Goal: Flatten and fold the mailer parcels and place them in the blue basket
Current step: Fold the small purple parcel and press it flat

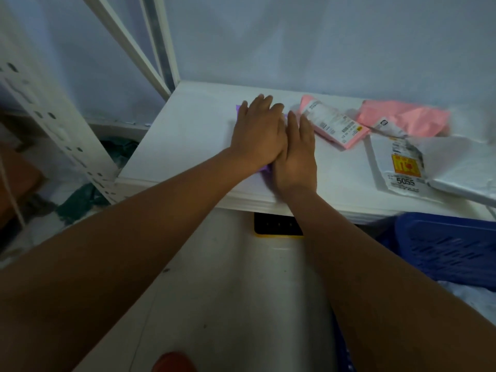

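Note:
A purple mailer (264, 169) lies on the white table (185, 140), almost wholly hidden under both hands; only slivers show at its far left corner and near edge. My left hand (257, 132) and my right hand (296, 154) press flat on it side by side, fingers straight. To the right lie a small pink mailer (332, 124) with a label, a crumpled pink mailer (405, 118), and a white mailer (402, 167) bearing a yellow-red sticker and "5055". The blue basket (451, 248) stands on the floor below the table's right end.
A white metal shelf frame (61, 124) rises at the left with dark green stuff beneath it. A black and yellow object (277, 226) sits under the table edge. A blue-white wall backs the table. Something red (174, 362) shows at the bottom.

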Tool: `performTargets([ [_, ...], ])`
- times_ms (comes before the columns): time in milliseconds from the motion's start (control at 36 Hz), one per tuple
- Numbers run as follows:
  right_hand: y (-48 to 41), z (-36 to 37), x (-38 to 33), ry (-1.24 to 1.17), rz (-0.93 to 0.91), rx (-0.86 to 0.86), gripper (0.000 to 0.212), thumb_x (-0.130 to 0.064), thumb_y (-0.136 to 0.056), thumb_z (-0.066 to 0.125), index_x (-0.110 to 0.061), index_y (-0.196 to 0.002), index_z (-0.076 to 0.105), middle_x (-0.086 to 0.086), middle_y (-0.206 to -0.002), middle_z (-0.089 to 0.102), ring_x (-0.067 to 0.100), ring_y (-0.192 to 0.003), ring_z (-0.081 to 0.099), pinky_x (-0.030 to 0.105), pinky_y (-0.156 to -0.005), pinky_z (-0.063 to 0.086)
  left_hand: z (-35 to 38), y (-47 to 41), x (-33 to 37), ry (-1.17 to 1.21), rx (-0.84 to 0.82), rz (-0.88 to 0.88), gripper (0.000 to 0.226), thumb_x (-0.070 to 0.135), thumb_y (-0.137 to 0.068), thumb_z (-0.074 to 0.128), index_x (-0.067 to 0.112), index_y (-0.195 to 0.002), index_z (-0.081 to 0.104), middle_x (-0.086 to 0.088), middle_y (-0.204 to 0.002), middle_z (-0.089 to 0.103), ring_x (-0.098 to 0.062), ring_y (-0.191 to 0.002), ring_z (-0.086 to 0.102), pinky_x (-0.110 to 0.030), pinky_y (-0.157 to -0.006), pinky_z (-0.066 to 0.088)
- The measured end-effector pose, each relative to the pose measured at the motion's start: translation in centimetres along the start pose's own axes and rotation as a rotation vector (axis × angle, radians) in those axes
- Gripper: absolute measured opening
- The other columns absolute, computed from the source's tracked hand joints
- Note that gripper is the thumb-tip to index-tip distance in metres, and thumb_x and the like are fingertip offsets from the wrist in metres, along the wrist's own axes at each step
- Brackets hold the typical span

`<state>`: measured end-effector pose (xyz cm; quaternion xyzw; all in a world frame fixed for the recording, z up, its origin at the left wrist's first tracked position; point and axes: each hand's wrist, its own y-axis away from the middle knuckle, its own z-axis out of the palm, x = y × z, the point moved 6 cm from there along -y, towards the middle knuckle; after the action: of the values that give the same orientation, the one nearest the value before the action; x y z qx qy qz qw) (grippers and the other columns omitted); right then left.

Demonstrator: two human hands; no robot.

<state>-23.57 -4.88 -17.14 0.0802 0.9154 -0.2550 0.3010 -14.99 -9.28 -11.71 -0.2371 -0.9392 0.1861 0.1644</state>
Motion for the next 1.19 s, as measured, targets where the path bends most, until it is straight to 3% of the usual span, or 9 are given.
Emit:
performTargets([
  [194,0.2,0.3,-0.6,0.136,-0.040,-0.089,0.059,-0.042,-0.106,0.030,-0.027,-0.159,0.012,0.003,-0.167,0.006,0.021,-0.154,0.002,0.042,-0.120,0.025,1.8,0.8,-2.3,0.157,-0.009,-0.042,0.049,0.035,-0.104,0.028,0.014,-0.142,0.050,-0.008,-0.151,0.046,-0.022,-0.144,0.034,-0.044,-0.122,0.020],
  [361,0.5,-0.3,-1.6,0.130,-0.031,-0.087,0.074,-0.054,-0.092,0.001,-0.026,-0.159,0.015,0.004,-0.167,0.005,0.022,-0.154,0.003,0.047,-0.119,0.026,2.7,1.6,-3.6,0.242,0.002,-0.058,0.052,0.036,-0.102,0.030,0.014,-0.148,0.042,-0.012,-0.161,0.027,-0.026,-0.147,0.029,-0.043,-0.122,0.019],
  [583,0.4,-0.3,-1.3,0.156,0.001,-0.087,0.067,-0.050,-0.097,0.007,-0.026,-0.158,0.019,0.003,-0.167,0.007,0.021,-0.154,0.005,0.046,-0.120,0.027,2.4,2.6,-3.6,0.253,0.076,0.025,0.053,0.036,-0.104,0.031,0.015,-0.152,0.035,-0.011,-0.160,0.029,-0.027,-0.149,0.024,-0.046,-0.123,0.011],
  [695,0.4,-0.3,-1.3,0.151,-0.009,-0.067,0.063,-0.047,-0.099,0.011,-0.026,-0.157,0.023,0.005,-0.166,0.010,0.022,-0.153,0.007,0.047,-0.118,0.030,2.8,2.6,-3.6,0.204,0.107,0.081,0.051,0.033,-0.105,0.038,0.015,-0.152,0.035,-0.011,-0.160,0.031,-0.027,-0.149,0.025,-0.050,-0.122,0.016],
  [1195,0.3,0.3,-1.2,0.197,-0.013,-0.115,0.062,-0.048,-0.100,0.008,-0.028,-0.159,0.016,0.002,-0.167,0.005,0.021,-0.154,0.004,0.046,-0.120,0.025,3.7,2.4,-4.2,0.178,0.046,0.024,0.054,0.039,-0.105,0.033,0.017,-0.155,0.030,-0.012,-0.160,0.029,-0.027,-0.149,0.024,-0.046,-0.123,0.016],
])
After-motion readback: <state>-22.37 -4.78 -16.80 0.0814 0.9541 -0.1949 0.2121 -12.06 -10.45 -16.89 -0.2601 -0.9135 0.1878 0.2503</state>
